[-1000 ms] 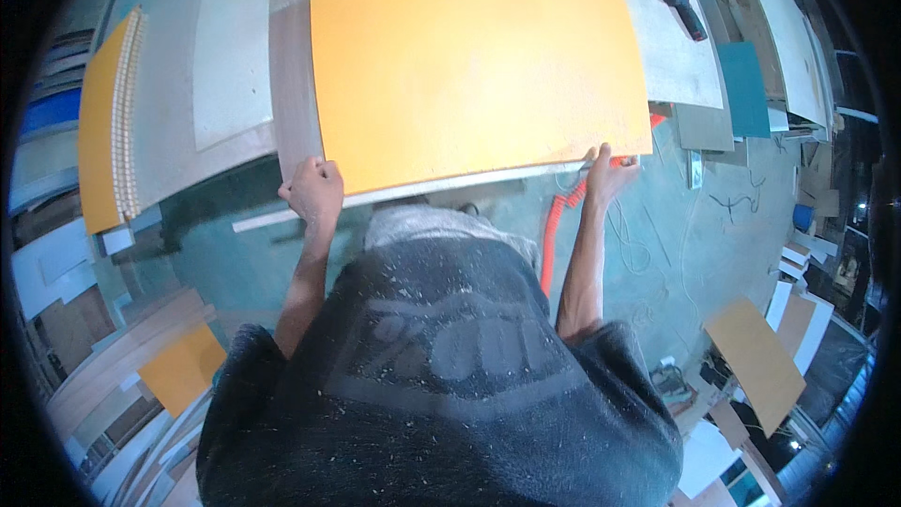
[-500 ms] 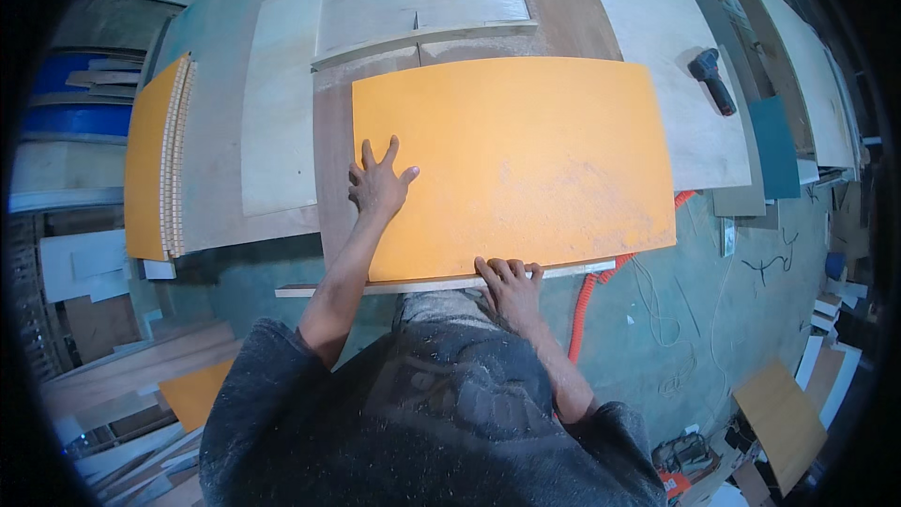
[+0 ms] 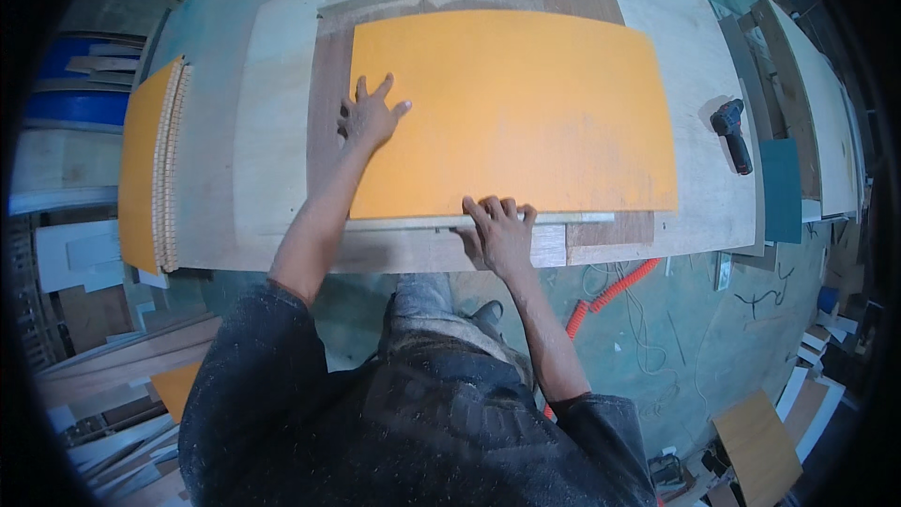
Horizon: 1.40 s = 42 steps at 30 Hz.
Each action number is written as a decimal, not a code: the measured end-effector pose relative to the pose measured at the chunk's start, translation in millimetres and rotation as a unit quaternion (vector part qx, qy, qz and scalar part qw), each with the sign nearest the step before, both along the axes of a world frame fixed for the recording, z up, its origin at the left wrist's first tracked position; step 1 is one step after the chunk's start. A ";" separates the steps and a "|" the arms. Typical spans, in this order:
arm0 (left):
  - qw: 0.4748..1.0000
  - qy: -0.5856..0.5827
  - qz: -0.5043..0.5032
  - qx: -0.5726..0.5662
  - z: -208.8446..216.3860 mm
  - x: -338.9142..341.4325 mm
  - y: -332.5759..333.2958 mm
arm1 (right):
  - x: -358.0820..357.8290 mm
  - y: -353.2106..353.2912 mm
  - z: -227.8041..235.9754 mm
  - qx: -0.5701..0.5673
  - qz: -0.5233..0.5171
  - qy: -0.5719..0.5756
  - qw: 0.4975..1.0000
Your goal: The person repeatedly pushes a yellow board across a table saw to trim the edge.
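Note:
A wide orange panel (image 3: 526, 113) lies over the boards on the worktable in front of me. Flat against its left side rests my left hand (image 3: 374, 120), fingers spread, some of them reaching the left edge. My right hand (image 3: 507, 237) grips the near edge, fingertips bent over the orange top; the underside of its hold is hidden. Along that near edge runs a pale wooden strip (image 3: 394, 222), its ends sticking out from beneath the panel's front on the left.
A black cordless power tool (image 3: 732, 136) lies on the table's right. Orange slatted panels (image 3: 145, 169) stand stacked at the left end. A coiled red hose (image 3: 610, 291) crosses the green floor. Timber offcuts (image 3: 122, 357) are piled at lower left, and a brown board (image 3: 758, 446) sits at lower right.
The orange panel and the strip have slid away from me, farther onto the table, with both hands moving along. The table's near edge now shows in front of the panel.

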<state>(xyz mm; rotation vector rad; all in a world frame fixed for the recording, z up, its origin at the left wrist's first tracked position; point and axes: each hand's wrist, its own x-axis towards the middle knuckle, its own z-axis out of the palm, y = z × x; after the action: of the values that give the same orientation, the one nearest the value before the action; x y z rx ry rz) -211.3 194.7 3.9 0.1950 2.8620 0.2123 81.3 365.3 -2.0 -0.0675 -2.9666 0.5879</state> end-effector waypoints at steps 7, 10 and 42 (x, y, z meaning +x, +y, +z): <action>1.000 -0.007 -0.005 -0.004 -1.8 -104.7 35.1 | -98.1 34.2 -1.9 -0.015 0.000 0.005 1.000; 1.000 0.007 -0.014 -0.003 -4.8 -144.9 44.3 | -136.7 44.0 -7.1 0.004 -0.005 0.014 1.000; 0.997 0.066 0.017 0.034 -27.4 -280.7 91.8 | -297.0 99.3 -19.3 0.063 0.013 -0.053 0.997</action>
<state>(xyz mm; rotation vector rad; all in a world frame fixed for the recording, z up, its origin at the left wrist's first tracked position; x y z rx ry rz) -492.0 286.5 -23.5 0.1806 2.9931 0.3142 -215.7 464.6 -21.3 -0.0490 -3.1042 0.4107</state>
